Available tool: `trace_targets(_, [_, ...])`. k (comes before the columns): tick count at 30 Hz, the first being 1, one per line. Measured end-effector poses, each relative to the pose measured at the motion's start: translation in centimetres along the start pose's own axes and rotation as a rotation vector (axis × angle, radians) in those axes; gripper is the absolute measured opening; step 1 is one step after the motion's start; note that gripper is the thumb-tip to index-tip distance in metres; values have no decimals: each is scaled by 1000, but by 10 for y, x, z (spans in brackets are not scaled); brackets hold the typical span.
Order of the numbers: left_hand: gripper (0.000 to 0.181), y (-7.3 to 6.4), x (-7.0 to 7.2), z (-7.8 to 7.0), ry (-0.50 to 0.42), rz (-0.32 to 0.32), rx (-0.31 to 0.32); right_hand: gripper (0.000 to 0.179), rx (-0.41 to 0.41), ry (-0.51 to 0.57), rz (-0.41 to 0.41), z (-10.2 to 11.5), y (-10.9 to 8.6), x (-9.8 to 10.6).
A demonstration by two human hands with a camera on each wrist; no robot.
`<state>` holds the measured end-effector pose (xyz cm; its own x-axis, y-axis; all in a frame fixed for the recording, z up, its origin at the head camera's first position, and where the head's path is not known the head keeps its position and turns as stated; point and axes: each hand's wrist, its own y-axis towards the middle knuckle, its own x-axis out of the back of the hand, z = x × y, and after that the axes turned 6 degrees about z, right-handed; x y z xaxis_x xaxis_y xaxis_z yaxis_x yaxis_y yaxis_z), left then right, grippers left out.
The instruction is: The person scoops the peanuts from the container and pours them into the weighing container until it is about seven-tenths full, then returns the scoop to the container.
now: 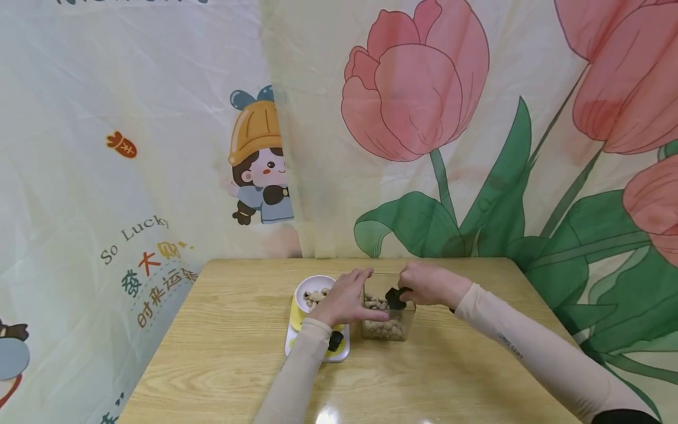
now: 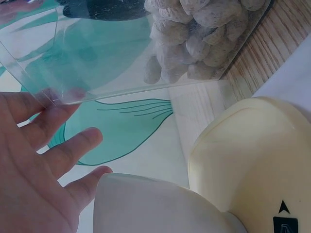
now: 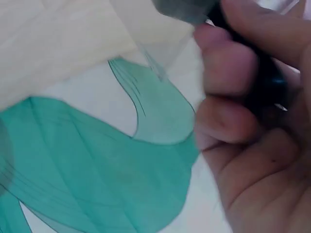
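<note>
A clear plastic bin [image 1: 385,330] stands on the table, its lower part filled with pale nuts that look like unshelled peanuts [image 2: 194,39]. Inside it is a black scoop [image 1: 395,298], whose handle [image 3: 266,80] my right hand [image 1: 430,284] grips with curled fingers. My left hand [image 1: 346,299] lies spread at the bin's left side, thumb along the front, fingertips touching the rim in the left wrist view. Left of the bin, a white bowl [image 1: 303,288] holding some of the same nuts sits on a yellow-and-white base [image 1: 323,357], perhaps a kitchen scale.
The wooden table [image 1: 212,353] reaches back to a hanging cloth [image 1: 323,176] printed with tulips and a cartoon figure. My left forearm crosses in front of the base. A dark device [image 1: 336,340] shows beside the left wrist.
</note>
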<state>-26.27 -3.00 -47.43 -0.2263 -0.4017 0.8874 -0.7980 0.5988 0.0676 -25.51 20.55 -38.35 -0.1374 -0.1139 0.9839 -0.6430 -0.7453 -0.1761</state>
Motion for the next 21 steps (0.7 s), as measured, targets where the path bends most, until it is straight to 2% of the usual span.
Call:
trace_targets(3, [116,1,0,0,-3,0,3,17,92,-2,-19,-4,0,-4])
trace_targets(11, [114,3,3,0,3,-30,-11,25,72,89,-90,-16,2,-9])
trace_targets(16, [113,2,2,0,-22,-25,-7,20,74,154,-81,-22,-3,-17])
trace_targets(21, [113,0,1,-1,-27,-6,1,14,132,110,-91,-21,-5,-25])
